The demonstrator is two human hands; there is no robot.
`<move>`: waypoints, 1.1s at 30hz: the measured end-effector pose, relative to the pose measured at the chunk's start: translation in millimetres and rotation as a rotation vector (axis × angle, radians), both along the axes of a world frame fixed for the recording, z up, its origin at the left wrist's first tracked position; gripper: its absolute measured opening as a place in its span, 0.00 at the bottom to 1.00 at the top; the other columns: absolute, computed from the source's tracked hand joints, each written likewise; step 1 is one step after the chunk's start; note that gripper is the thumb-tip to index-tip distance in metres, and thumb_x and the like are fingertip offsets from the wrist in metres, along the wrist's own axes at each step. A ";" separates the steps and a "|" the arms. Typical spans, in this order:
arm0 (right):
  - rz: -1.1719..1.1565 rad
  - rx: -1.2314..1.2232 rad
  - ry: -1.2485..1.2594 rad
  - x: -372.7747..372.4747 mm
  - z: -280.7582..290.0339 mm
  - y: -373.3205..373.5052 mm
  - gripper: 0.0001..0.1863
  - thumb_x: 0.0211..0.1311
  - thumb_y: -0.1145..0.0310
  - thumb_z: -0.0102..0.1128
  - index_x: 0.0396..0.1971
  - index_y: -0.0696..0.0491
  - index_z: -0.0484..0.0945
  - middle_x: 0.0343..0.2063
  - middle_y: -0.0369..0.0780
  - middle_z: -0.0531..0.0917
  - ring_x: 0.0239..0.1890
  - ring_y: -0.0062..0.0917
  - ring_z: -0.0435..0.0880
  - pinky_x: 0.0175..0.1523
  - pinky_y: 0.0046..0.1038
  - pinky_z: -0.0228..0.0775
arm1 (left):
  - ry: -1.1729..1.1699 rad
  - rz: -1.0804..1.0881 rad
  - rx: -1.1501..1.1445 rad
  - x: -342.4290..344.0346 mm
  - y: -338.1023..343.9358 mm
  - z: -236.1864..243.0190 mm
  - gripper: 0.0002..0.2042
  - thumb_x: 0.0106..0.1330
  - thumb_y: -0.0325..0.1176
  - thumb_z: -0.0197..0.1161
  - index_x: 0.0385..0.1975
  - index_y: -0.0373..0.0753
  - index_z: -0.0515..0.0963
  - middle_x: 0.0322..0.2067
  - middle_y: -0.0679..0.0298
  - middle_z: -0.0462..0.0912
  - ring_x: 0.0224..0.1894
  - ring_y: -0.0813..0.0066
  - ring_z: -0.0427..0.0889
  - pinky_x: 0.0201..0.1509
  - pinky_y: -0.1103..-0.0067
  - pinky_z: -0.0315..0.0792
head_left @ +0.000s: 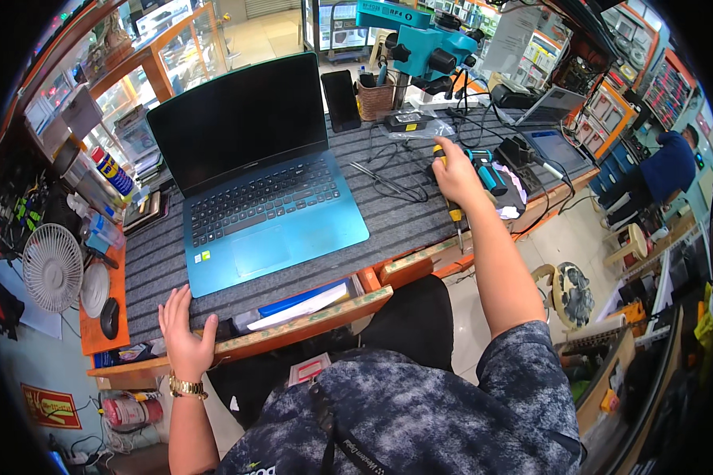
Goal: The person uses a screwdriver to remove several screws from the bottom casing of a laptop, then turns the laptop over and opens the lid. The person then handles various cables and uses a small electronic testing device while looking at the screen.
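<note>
An open teal laptop (273, 214) with a dark screen sits on the grey striped mat (388, 229). My left hand (187, 332) rests at the mat's front edge by the laptop's near left corner, fingers stretched and nothing in it. Below it, a drawer (309, 321) is pulled out, with white and blue flat items inside. To the right of the laptop, my right hand (456, 176) is closed around a yellow-and-black screwdriver (454, 212), whose metal shaft points toward the table's front edge. Part of its handle is hidden by my fingers. Tweezers (388, 181) lie beside the laptop.
A teal electric screwdriver (487, 172) lies right of my hand among cables. Behind stand a phone (341, 100), a woven basket (375, 97) and a teal microscope (428, 47). A white fan (52, 267) and a black mouse (109, 318) are at left. A person (657, 170) stands far right.
</note>
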State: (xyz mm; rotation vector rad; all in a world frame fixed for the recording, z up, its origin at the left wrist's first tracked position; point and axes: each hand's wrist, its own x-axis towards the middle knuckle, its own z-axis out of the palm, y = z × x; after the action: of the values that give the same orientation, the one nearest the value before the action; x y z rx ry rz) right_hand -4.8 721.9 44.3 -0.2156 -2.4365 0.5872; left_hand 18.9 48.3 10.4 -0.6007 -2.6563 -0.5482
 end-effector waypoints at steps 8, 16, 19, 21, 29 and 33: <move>-0.260 0.090 -0.610 -15.5 50.6 -17.5 0.35 0.66 0.64 0.72 0.73 0.55 0.78 0.65 0.58 0.88 0.68 0.54 0.87 0.70 0.49 0.81 | 0.006 0.017 0.001 3.3 -2.3 -0.4 0.32 0.71 0.39 0.75 0.74 0.35 0.78 0.75 0.52 0.81 0.83 0.46 0.71 0.91 0.46 0.50; -0.362 0.213 -0.725 -65.2 28.9 18.6 0.28 0.68 0.71 0.64 0.68 0.53 0.85 0.63 0.56 0.90 0.68 0.50 0.89 0.74 0.46 0.80 | 0.014 0.013 0.004 0.7 -2.0 -0.4 0.32 0.71 0.40 0.76 0.73 0.35 0.79 0.75 0.52 0.81 0.83 0.46 0.72 0.91 0.47 0.51; -0.422 0.252 -0.631 -68.4 17.8 21.0 0.22 0.72 0.68 0.62 0.62 0.52 0.90 0.62 0.54 0.91 0.67 0.48 0.89 0.72 0.47 0.81 | 0.016 0.014 0.010 0.5 -0.7 0.9 0.32 0.71 0.40 0.76 0.73 0.36 0.79 0.75 0.52 0.81 0.83 0.46 0.72 0.91 0.47 0.51; -0.374 0.156 -0.536 -68.2 16.6 8.8 0.20 0.76 0.62 0.63 0.59 0.55 0.91 0.61 0.55 0.91 0.65 0.51 0.90 0.70 0.49 0.82 | 0.009 0.020 0.019 2.6 -1.9 1.7 0.32 0.71 0.40 0.76 0.73 0.36 0.79 0.74 0.52 0.81 0.82 0.46 0.72 0.91 0.47 0.51; -0.311 0.177 -0.251 -109.3 5.4 -0.5 0.17 0.69 0.54 0.73 0.41 0.55 0.92 0.46 0.52 0.95 0.52 0.50 0.94 0.59 0.47 0.85 | 0.002 0.029 0.018 2.4 -0.5 2.2 0.31 0.70 0.39 0.76 0.72 0.35 0.80 0.74 0.53 0.81 0.82 0.46 0.72 0.90 0.46 0.51; 0.037 -0.538 -0.141 -116.9 51.4 -21.0 0.13 0.73 0.63 0.67 0.42 0.59 0.86 0.32 0.48 0.89 0.24 0.32 0.85 0.32 0.38 0.75 | 0.007 0.018 0.008 0.0 1.0 1.3 0.32 0.70 0.39 0.76 0.73 0.35 0.79 0.75 0.52 0.81 0.82 0.46 0.72 0.90 0.46 0.51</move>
State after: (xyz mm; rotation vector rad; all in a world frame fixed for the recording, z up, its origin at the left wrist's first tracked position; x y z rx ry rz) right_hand -121.7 700.9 95.7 -0.4417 -2.3682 1.2760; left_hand 18.9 49.3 11.8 -0.5755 -2.6495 -0.5504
